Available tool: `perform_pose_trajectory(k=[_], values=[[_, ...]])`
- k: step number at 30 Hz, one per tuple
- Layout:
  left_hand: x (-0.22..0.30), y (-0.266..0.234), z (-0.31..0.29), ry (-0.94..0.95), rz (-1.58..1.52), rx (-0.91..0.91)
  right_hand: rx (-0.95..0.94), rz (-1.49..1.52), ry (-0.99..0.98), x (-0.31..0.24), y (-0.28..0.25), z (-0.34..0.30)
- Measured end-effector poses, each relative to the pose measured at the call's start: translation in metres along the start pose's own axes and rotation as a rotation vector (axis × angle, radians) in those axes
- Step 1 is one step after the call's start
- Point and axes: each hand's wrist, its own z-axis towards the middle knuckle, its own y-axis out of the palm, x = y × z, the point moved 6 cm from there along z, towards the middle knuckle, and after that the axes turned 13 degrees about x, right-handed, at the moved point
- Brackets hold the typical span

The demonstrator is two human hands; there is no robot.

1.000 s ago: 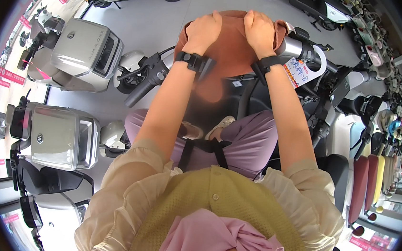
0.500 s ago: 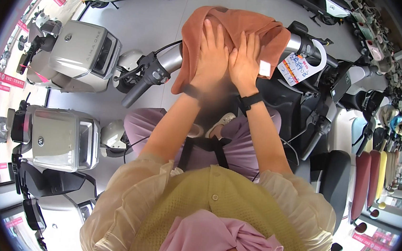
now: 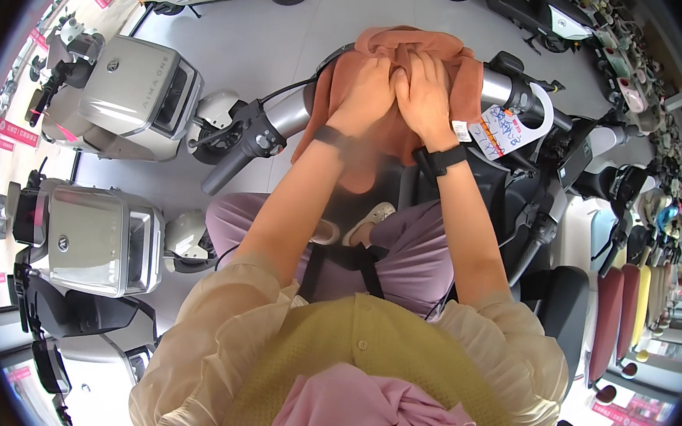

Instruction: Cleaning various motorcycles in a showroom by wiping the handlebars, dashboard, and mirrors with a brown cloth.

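Cloth (image 3: 399, 137), brown and creased, lies in the head view draped over the middle of a scooter's handlebar, between the left bar tube (image 3: 287, 109) and the right bar tube (image 3: 496, 89); what it covers there is hidden. Both hands are on it, side by side and touching near the thumbs. The left hand (image 3: 368, 90) has its fingers drawn together and bent forward into the folds; the right hand (image 3: 424, 94) lies with its fingers slightly apart over the bunched top. Fingertips sink into the creases, so I cannot tell whether either hand pinches the fabric. A white label (image 3: 461, 131) on the cloth's right edge sits just beside the hanging tag (image 3: 510, 130). A sideways pull could drag that edge into the tag and knock it askew. The left edge hangs loose near the cable (image 3: 291, 87), where a fold might snag. With so much bunched under the fingers, uneven pressure could make the cloth slip, and its trailing lower end could slide off the bar.
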Motion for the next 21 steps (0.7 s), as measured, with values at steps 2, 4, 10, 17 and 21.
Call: perform_pose_trajectory(k=[2, 4, 10, 17, 21], values=[[-0.007, 0.005, 0.003, 0.016, -0.007, 0.060, -0.313, 0.072, 0.253, 0.015, 0.021, 0.003], [-0.006, 0.008, 0.005, 0.035, -0.021, 0.112, -0.361, 0.132, 0.305, 0.021, 0.030, 0.006], [-0.007, 0.004, 0.012, -0.003, 0.005, 0.240, -0.325, 0.095, 0.403, 0.034, 0.045, 0.000], [-0.003, -0.003, 0.011, 0.004, 0.025, 0.179, -0.157, 0.216, 0.387, 0.022, 0.037, -0.001], [0.009, -0.011, -0.010, 0.015, 0.004, 0.216, -0.137, 0.028, 0.237, 0.008, 0.021, -0.013]])
